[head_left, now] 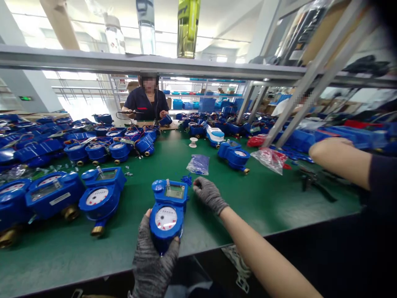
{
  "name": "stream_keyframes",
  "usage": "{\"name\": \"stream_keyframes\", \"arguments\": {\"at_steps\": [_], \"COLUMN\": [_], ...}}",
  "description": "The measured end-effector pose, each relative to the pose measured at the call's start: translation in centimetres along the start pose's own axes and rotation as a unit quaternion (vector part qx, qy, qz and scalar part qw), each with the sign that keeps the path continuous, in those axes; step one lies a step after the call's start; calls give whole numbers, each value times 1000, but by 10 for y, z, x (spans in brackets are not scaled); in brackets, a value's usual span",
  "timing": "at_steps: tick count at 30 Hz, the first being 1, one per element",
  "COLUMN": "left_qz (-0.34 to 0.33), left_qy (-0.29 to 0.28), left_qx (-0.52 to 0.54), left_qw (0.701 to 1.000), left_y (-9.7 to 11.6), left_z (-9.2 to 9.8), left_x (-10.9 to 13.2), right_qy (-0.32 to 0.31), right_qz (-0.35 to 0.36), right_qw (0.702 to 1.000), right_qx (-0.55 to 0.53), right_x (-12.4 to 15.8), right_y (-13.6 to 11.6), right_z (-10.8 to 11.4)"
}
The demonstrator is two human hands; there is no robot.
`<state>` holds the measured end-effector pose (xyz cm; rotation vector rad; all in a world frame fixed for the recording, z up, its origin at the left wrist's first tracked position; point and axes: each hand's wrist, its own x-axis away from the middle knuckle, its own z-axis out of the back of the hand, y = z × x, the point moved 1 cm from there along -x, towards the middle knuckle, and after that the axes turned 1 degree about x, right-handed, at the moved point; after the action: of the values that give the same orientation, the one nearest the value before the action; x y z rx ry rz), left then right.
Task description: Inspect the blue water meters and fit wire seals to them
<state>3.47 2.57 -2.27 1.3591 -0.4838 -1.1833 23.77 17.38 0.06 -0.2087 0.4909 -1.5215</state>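
Note:
My left hand [155,256], in a grey fingerless glove, is wrapped round the lower end of a blue water meter [166,217]. The meter tilts up at the table's front edge, its round white dial and small display facing me. Just right of it, my right hand [210,195], gloved the same way, is closed with the fingertips together beside a little heap of small blue parts [186,179]. Whatever lies between those fingertips is hidden. Behind the heap lies a clear bag of blue pieces [198,164].
More water meters [101,196] crowd the left of the green table [167,153]. Another meter [234,155], a white spool [193,142], a red-and-clear bag [269,159] and pliers [310,178] lie right. A co-worker [147,99] sits opposite; a neighbour's arm [341,159] reaches in. Bottles stand on the overhead shelf [155,62].

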Motion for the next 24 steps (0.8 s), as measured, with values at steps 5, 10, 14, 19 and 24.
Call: {"name": "stream_keyframes", "arguments": {"at_steps": [5, 10, 14, 19, 24], "left_qz": [-76, -103, -75, -95, -117], "left_qy": [-16, -23, -90, -166, -126], "left_qx": [-58, -67, -48, -61, -83], "left_qw": [995, 992, 992, 980, 982], "left_y": [-9, -19, -24, -28, -19], "left_z": [-6, -3, 16, 37, 29], "left_x": [-4, -10, -25, -49, -46], "right_qy": [-30, -61, -67, -60, -45], "right_qz": [-29, -15, 19, 24, 6], "right_qw": [997, 994, 991, 988, 987], "right_qx": [59, 94, 117, 143, 152], "right_x": [-17, -22, 0, 23, 17], "right_y": [-1, -5, 9, 25, 26], "right_z": [-27, -24, -17, -15, -16]}}
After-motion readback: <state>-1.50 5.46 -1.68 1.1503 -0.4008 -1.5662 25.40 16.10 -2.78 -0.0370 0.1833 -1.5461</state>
